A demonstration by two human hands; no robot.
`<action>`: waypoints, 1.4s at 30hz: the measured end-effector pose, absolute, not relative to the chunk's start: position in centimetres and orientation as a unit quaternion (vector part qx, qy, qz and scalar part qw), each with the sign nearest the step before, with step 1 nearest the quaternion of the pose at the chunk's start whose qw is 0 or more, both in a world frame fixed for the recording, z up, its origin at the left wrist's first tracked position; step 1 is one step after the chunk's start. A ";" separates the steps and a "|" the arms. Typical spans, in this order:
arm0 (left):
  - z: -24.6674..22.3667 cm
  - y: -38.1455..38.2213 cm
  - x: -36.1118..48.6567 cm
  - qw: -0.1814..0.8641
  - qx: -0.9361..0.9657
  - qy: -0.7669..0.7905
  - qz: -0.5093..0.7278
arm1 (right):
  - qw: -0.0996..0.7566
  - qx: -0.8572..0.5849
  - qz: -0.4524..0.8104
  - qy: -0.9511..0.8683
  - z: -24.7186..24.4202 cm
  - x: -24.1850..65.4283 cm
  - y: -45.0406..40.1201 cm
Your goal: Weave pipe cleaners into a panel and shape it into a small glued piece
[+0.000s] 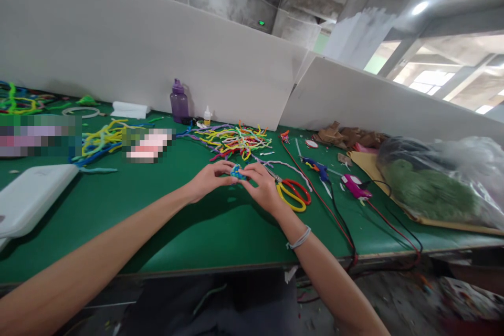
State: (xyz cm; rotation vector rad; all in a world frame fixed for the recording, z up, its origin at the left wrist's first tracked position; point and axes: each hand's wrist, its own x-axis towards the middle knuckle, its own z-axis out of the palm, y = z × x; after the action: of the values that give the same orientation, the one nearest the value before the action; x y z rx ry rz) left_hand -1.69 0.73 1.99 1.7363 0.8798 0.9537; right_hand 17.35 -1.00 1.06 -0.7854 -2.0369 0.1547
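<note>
Between my two hands, above the green table [185, 252], is a small blue and pale green piece [236, 171] that looks twisted from fuzzy craft stems. My left hand [210, 181] pinches it from the left, thumb below and fingers above. From the right, the fingers of my right hand [260, 184] close on the same piece. Just beyond my hands lies a pile of many-coloured fuzzy stems [236, 139]. Scissors [295, 194] with one red and one yellow handle loop rest close beside my right hand.
A blue glue gun [317, 169] and a magenta device [356, 187] with cords lie to the right, near a plastic bag of green material [429, 184]. A purple bottle [179, 102] and small dropper bottle [207, 116] stand behind. At left is a white device [37, 194].
</note>
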 end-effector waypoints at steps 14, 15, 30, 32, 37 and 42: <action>2.7 0.0 -1.9 0.621 0.629 0.301 0.358 | 0.482 -0.328 0.209 -0.785 1.7 17.2 -1.0; 2.8 0.1 -2.1 0.621 0.635 0.297 0.350 | 0.482 -0.327 0.216 -0.784 1.7 17.2 -1.0; 2.4 1.4 -2.4 0.365 0.786 0.334 0.371 | 0.437 -0.347 0.410 -0.721 1.6 17.3 -0.2; 2.3 1.4 -2.4 0.317 0.817 0.314 0.364 | 0.424 -0.341 0.423 -0.725 1.6 17.2 -0.2; 2.3 0.9 -2.5 0.228 0.854 0.284 0.371 | 0.442 -0.357 0.320 -0.758 2.0 17.1 -0.9; 2.7 0.4 -2.4 0.263 0.812 0.310 0.418 | 0.461 -0.357 0.217 -0.783 2.4 17.4 -1.1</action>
State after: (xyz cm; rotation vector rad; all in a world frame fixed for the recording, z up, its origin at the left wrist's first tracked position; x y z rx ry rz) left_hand -2.44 0.40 2.66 2.1962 0.8388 1.1297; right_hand 17.45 -1.11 2.38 -0.8791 -1.9259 0.5327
